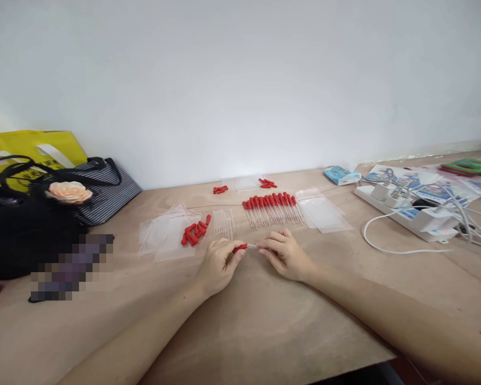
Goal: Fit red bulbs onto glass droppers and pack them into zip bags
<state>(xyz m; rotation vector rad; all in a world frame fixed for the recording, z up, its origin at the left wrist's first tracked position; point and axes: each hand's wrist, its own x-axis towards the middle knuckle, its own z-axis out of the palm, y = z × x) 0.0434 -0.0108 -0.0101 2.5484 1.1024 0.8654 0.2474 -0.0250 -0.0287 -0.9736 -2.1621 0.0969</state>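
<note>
Here, hands (pixel 219 266) (pixel 287 256) hold a red-bulbed dropper (pixel 241 248); yellow bag (pixel 20 140) shows lettering (pixel 32 172).

1. Your table (pixel 264 331) is pale brown and wood-like, set against the wall.
2. On your left lie a black bag (pixel 24 235), a striped bag (pixel 106 195) and a dark pixelated item (pixel 72 267).
3. Nearer the middle you have clear sleeves (pixel 160 235), red bulbs (pixel 190 235) over their right side, then thin tubes (pixel 223 222).
4. Red-topped droppers (pixel 269 209) lie in a row, more sleeves (pixel 323 214) just beside them.
5. Near the wall are two small bulb piles (pixel 268 183).
6. On your right: a blue pack (pixel 342 175), a white power strip (pixel 404 211) with cables (pixel 385 250), and printed packs (pixel 436 187).
</note>
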